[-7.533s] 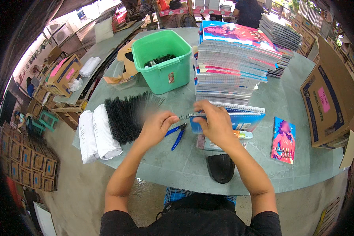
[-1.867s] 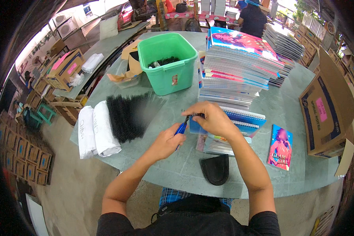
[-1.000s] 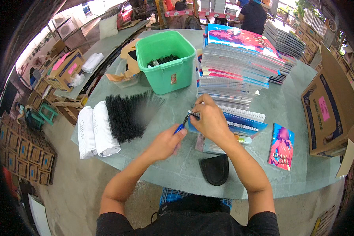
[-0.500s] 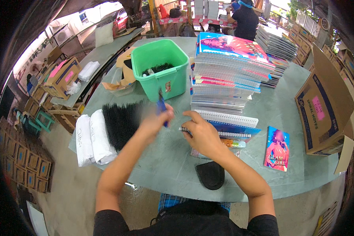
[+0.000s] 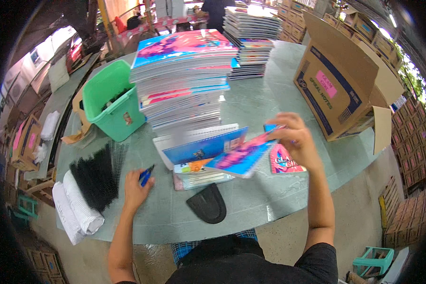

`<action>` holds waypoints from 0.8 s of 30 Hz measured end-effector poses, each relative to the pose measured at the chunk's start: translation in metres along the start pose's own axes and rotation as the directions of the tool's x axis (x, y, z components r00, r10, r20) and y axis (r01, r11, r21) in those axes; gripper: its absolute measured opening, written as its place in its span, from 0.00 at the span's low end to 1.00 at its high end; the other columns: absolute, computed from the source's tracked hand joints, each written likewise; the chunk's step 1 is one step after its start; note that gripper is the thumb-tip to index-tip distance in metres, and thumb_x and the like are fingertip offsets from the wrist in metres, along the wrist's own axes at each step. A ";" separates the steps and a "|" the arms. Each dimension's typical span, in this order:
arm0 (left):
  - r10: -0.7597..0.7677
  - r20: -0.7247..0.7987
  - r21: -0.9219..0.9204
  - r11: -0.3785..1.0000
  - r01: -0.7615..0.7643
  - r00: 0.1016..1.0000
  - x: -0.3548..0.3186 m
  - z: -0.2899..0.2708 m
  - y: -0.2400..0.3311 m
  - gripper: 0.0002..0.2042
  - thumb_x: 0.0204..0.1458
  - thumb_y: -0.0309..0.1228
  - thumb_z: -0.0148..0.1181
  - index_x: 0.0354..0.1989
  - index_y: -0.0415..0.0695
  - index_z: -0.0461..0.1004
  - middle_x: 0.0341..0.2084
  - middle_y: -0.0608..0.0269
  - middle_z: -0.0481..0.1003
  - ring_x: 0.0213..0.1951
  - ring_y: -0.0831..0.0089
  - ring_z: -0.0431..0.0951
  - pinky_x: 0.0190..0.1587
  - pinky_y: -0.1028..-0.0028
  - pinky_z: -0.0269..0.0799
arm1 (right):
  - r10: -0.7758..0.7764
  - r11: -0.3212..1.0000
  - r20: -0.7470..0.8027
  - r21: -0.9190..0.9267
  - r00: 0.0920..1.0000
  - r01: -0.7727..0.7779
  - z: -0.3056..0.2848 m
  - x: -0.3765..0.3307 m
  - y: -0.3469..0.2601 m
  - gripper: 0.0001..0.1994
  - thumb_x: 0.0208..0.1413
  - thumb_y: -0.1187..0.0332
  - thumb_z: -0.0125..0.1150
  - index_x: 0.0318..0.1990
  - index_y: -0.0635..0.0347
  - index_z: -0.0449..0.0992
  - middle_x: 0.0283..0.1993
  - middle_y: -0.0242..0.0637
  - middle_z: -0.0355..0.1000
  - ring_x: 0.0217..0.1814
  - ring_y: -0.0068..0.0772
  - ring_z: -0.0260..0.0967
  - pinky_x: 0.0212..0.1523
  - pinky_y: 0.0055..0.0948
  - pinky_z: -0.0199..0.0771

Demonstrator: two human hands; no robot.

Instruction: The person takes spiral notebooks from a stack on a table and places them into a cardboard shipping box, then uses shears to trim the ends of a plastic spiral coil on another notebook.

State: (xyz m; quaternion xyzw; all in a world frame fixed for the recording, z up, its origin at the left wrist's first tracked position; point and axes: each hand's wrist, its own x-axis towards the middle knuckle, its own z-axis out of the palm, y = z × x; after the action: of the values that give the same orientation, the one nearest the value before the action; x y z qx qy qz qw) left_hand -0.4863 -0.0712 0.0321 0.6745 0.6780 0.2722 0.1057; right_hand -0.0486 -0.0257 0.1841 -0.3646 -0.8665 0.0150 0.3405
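In my left hand, resting low over the table beside the black binding coils, is a pair of blue-handled pliers. My right hand grips one end of a pink-and-blue notebook, blurred and tilted in the air. Below that hand, a spiral notebook with a similar cover lies on the table, partly hidden. Behind the held notebook, a blue cover leans with white pages at the foot of a tall notebook stack. A black rounded pad lies nearer me.
A green bin with black scraps stands left of the stack. White rolled packs lie at the table's left edge. An open cardboard box stands at the right, and a second notebook stack rises farther back.
My right hand has swung right, carrying a notebook away from the tall stack. The left hand has dropped toward the table, still holding the pliers. The head view has turned right.
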 end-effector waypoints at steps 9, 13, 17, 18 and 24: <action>-0.128 -0.108 0.318 0.935 0.156 0.986 -0.010 -0.018 -0.037 0.23 0.43 0.35 0.61 0.47 0.37 0.66 0.41 0.45 0.66 0.47 0.50 0.66 0.48 0.60 0.63 | 0.885 0.412 -0.171 -0.145 0.433 -0.900 0.041 -0.185 0.159 0.15 0.42 0.74 0.58 0.41 0.65 0.74 0.42 0.48 0.72 0.46 0.37 0.68 0.46 0.31 0.67; -0.327 -0.124 0.559 0.757 0.338 0.937 -0.003 -0.026 -0.066 0.19 0.45 0.31 0.58 0.43 0.33 0.65 0.37 0.42 0.68 0.37 0.48 0.73 0.39 0.60 0.70 | 0.894 0.406 -0.278 0.170 0.352 -0.898 0.060 -0.194 0.185 0.15 0.44 0.74 0.59 0.43 0.66 0.74 0.34 0.43 0.75 0.34 0.32 0.72 0.37 0.28 0.70; -0.386 -0.086 0.618 0.702 0.353 0.919 0.011 -0.011 -0.078 0.17 0.45 0.31 0.58 0.40 0.33 0.65 0.35 0.41 0.69 0.36 0.47 0.74 0.38 0.59 0.71 | 0.889 0.390 -0.326 0.172 0.322 -0.904 0.064 -0.184 0.205 0.12 0.45 0.76 0.57 0.40 0.67 0.75 0.35 0.43 0.75 0.35 0.32 0.72 0.37 0.28 0.70; -0.398 -0.083 0.617 0.700 0.361 0.913 0.014 -0.012 -0.078 0.17 0.45 0.31 0.58 0.40 0.33 0.65 0.34 0.41 0.70 0.36 0.46 0.74 0.38 0.59 0.71 | 0.888 0.394 -0.342 0.220 0.307 -0.893 0.063 -0.179 0.206 0.12 0.45 0.76 0.57 0.39 0.67 0.75 0.35 0.43 0.75 0.34 0.32 0.72 0.38 0.28 0.70; -0.502 -0.010 0.459 0.766 0.450 0.865 0.018 -0.019 -0.078 0.25 0.45 0.29 0.58 0.50 0.31 0.59 0.36 0.40 0.71 0.40 0.48 0.73 0.41 0.60 0.70 | 0.829 0.453 -0.461 0.221 0.317 -0.863 0.076 -0.162 0.209 0.11 0.45 0.76 0.56 0.37 0.67 0.76 0.34 0.45 0.75 0.37 0.35 0.73 0.40 0.29 0.70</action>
State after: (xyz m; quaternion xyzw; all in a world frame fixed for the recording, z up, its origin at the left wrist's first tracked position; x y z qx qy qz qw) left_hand -0.5636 -0.0533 0.0119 0.5004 0.8635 0.0348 0.0522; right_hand 0.1169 0.0403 -0.0256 -0.7629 -0.4232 0.0653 0.4843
